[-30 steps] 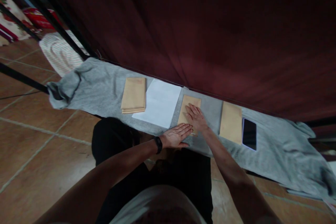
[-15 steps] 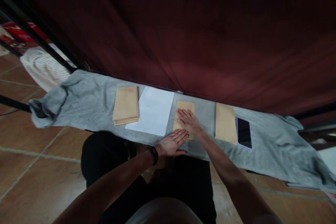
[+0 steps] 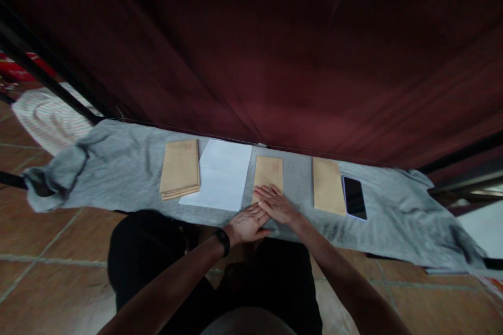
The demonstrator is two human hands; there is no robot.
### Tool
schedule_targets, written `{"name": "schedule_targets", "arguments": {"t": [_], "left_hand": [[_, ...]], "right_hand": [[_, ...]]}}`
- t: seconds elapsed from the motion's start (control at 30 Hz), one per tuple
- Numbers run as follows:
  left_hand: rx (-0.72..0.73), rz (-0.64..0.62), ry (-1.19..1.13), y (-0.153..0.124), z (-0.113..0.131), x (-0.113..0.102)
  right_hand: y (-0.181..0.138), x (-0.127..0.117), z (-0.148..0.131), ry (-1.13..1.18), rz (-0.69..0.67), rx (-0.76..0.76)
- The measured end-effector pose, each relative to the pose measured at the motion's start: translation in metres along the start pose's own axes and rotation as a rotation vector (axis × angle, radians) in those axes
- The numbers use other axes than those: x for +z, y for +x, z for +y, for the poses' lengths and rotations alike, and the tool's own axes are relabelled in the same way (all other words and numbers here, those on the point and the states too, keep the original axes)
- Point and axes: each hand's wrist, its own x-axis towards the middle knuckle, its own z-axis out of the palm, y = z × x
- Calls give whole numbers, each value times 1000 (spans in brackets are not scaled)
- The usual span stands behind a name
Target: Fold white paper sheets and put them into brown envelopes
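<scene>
A brown envelope (image 3: 268, 172) lies flat on a grey cloth (image 3: 129, 167). My right hand (image 3: 277, 205) rests flat on the envelope's near end, fingers stretched out. My left hand (image 3: 247, 223), with a black band on the wrist, lies open just in front of it, fingertips touching the right hand near the envelope's near edge. Left of the envelope lies a white sheet of paper (image 3: 218, 175), and beyond that a small stack of brown envelopes (image 3: 179, 168). To the right is another brown envelope (image 3: 328, 186).
A dark phone (image 3: 354, 198) lies face up beside the right envelope. A dark red curtain (image 3: 275, 63) hangs right behind the cloth. Black metal bars (image 3: 43, 73) cross the left side above a tiled floor (image 3: 51, 267), with a striped cloth (image 3: 51, 120) there.
My right hand has slid from the middle of the envelope toward its near end, and my left hand has drawn back with it. The camera view has tilted, shifting everything left and down.
</scene>
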Motion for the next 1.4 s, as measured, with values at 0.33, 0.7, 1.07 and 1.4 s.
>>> {"name": "schedule_targets", "arguments": {"t": [0.33, 0.7, 1.07, 1.4], "left_hand": [[-46, 8, 3, -1, -1, 3], [-82, 0, -25, -1, 5, -5], [-76, 2, -96, 0, 4, -12], [-115, 3, -66, -1, 7, -12]], "right_hand": [[-13, 4, -20, 109, 62, 58], [-14, 6, -25, 23, 161, 10], [-14, 3, -31, -9, 186, -8], [-14, 4, -33, 12, 247, -4]]}}
